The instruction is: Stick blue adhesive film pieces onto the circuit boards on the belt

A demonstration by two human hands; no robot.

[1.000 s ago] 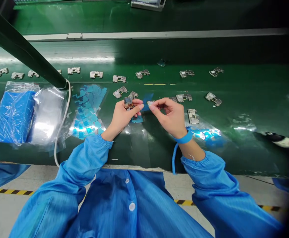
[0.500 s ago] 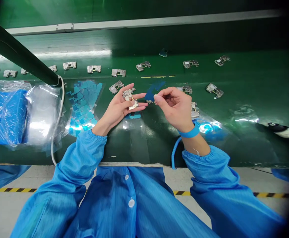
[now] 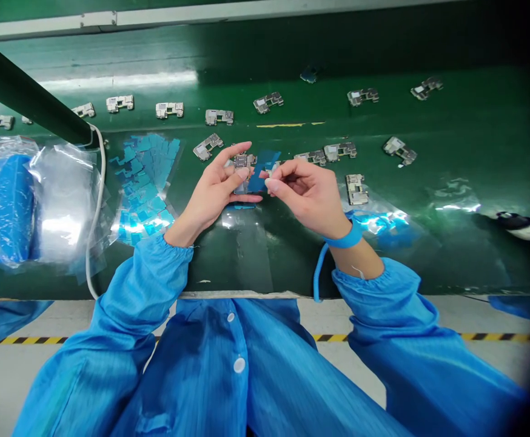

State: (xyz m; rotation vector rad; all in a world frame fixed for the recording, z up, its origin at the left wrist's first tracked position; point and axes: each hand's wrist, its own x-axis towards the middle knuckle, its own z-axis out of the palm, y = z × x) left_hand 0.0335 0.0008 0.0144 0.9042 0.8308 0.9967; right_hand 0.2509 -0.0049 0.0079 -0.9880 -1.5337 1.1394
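Observation:
My left hand (image 3: 217,188) holds a small circuit board (image 3: 243,161) between thumb and fingers, above the green bench. My right hand (image 3: 308,191) pinches a piece of blue film (image 3: 262,172) by its right end. The film hangs just beside the board in my left hand and partly overlaps it in view; whether they touch I cannot tell. A blue strap (image 3: 344,235) with a coiled cord is round my right wrist. Close by my right hand another circuit board (image 3: 356,189) lies on the bench.
More circuit boards (image 3: 219,117) lie in a row across the bench. Left of my hands are a sheet of blue film pieces (image 3: 145,176), a white cable (image 3: 99,200), a bagged blue stack (image 3: 5,206) and a slanting green post (image 3: 33,88). A black-and-white object (image 3: 526,226) lies far right.
My right hand has brought the blue film leftward, closer to the board in my left hand. The board has been turned in my left hand. The whole view has shifted slightly.

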